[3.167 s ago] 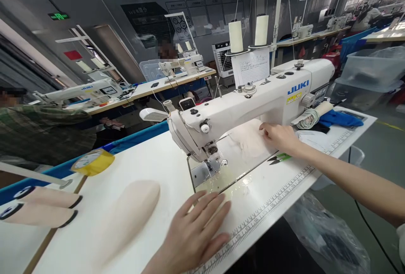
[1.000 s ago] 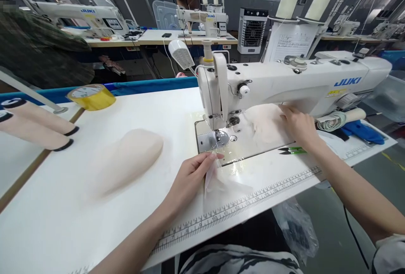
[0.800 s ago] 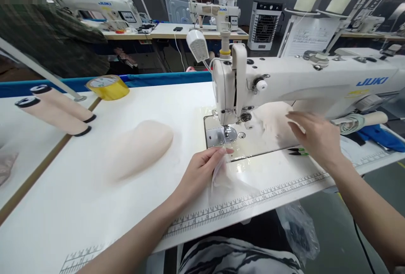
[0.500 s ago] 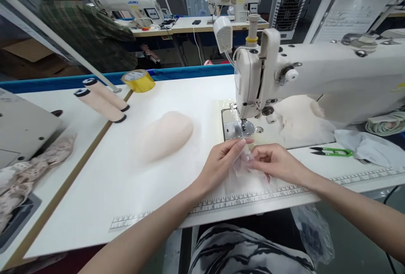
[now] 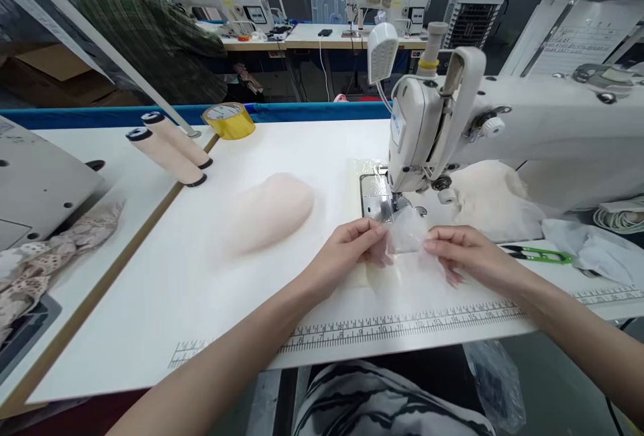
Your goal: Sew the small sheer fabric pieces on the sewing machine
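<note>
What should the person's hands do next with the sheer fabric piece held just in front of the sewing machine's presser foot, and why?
Probably slide it forward under the presser foot. The left hand and right hand each pinch a side of the sheer fabric piece, stretched flat on the table, and its far edge lies just short of the needle plate, not yet under the foot.
</note>
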`<state>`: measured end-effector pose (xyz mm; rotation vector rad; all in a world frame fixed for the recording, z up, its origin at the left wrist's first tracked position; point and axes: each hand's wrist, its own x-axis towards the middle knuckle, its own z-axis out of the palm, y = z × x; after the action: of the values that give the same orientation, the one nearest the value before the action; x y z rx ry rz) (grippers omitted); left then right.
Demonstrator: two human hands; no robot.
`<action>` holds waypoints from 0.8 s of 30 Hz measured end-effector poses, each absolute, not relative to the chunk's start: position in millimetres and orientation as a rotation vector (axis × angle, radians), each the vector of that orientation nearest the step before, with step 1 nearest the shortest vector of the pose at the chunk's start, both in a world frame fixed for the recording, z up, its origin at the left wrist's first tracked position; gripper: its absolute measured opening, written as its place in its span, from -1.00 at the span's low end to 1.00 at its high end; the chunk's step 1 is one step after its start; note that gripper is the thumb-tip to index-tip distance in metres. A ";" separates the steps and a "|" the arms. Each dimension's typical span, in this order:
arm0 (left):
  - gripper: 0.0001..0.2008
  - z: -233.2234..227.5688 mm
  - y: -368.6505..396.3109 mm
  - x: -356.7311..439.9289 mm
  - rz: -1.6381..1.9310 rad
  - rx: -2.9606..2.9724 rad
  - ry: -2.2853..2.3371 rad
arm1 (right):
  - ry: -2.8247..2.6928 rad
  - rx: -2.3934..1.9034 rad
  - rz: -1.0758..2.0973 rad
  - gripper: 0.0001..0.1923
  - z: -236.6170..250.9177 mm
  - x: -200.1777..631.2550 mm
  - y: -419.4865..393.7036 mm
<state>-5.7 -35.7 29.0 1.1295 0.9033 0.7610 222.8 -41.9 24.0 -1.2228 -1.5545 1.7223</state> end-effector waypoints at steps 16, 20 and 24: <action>-0.68 58.6 -50.3 -4.8 0.619 1.517 1.055 | -1.347 -0.844 1.950 -0.72 28.5 197.7 -50.9; -0.66 61.1 -42.8 -15.6 0.566 1.376 0.998 | -1.488 -0.820 2.019 -0.80 35.3 211.3 -43.0; -0.71 56.6 -36.1 -21.6 0.452 1.309 1.000 | -1.797 -0.924 1.985 -0.78 38.9 217.9 -31.2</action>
<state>-21.6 -36.1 56.6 1.3091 0.9998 0.4522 217.9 -31.2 38.9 -0.9237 -1.7973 1.9849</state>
